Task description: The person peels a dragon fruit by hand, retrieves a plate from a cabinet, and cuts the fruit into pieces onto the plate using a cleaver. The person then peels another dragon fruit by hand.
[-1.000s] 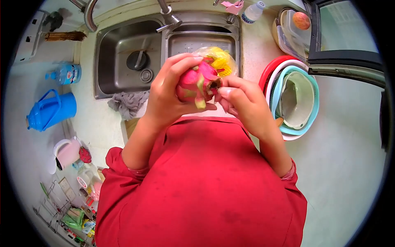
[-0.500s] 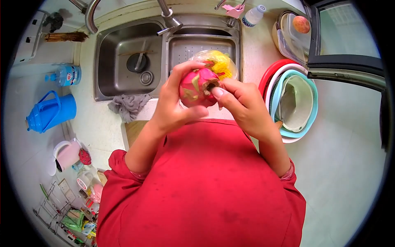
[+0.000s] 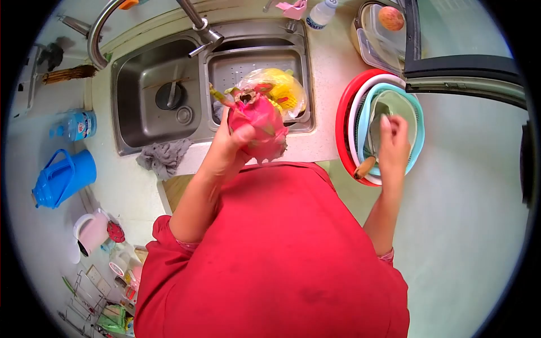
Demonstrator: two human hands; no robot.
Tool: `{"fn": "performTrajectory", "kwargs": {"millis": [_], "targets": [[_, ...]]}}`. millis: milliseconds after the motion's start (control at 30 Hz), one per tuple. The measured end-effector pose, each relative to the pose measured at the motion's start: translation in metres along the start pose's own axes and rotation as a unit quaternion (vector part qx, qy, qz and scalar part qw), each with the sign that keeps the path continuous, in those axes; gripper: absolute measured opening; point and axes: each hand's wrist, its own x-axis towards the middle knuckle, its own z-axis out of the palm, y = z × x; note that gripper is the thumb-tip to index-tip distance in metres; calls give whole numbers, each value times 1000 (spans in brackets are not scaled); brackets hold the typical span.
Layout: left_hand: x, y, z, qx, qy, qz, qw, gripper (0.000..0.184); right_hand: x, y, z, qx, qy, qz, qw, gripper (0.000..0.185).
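My left hand (image 3: 228, 138) grips a pink dragon fruit (image 3: 259, 132) in front of the sink, its hollowed end tilted up and away from me. Over the nested basins (image 3: 344, 121) on the right is my right hand (image 3: 393, 141), its fingers curled together. Whether something small sits between those fingers is hidden. Just left of that hand, a wooden handle (image 3: 365, 168) sticks out over the near rim of the basins. A plastic bag with yellow netting (image 3: 284, 93) lies in the right sink bowl, behind the fruit.
The double sink (image 3: 121, 107) has a faucet (image 3: 208, 36) above it. A grey cloth (image 3: 163, 156) hangs at its front edge. At left stand a blue thermos (image 3: 67, 174) and a water bottle (image 3: 79, 125). An open window frame (image 3: 462, 76) juts in at upper right.
My right hand has left the fruit's end and moved right, over the basins. The left hand has turned the fruit upward and shifted slightly left. The view has shifted too.
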Motion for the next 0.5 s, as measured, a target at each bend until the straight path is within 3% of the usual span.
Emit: {"fn": "performTrajectory", "kwargs": {"millis": [100,167,200,300,333,433,500], "targets": [[1,-5,-6,22,-24,15,999,93,-7,43,-26,-225,-50,189,955,54],[1,-14,-10,63,-7,56,996,93,-11,61,-20,-212,-121,210,947,57],[-5,-1,7,42,4,11,999,95,-12,71,-17,-206,-157,219,941,59],[-9,-4,2,78,25,50,995,92,-7,111,-20,-83,-153,223,959,49],[-13,-2,7,66,37,48,996,87,-8,113,-22,-11,-122,260,958,36],[-18,0,2,40,44,8,998,81,-18,100,-47,213,-36,362,907,27],[-17,-4,-1,42,39,16,998,83,-29,74,-45,345,61,348,870,26]]}}
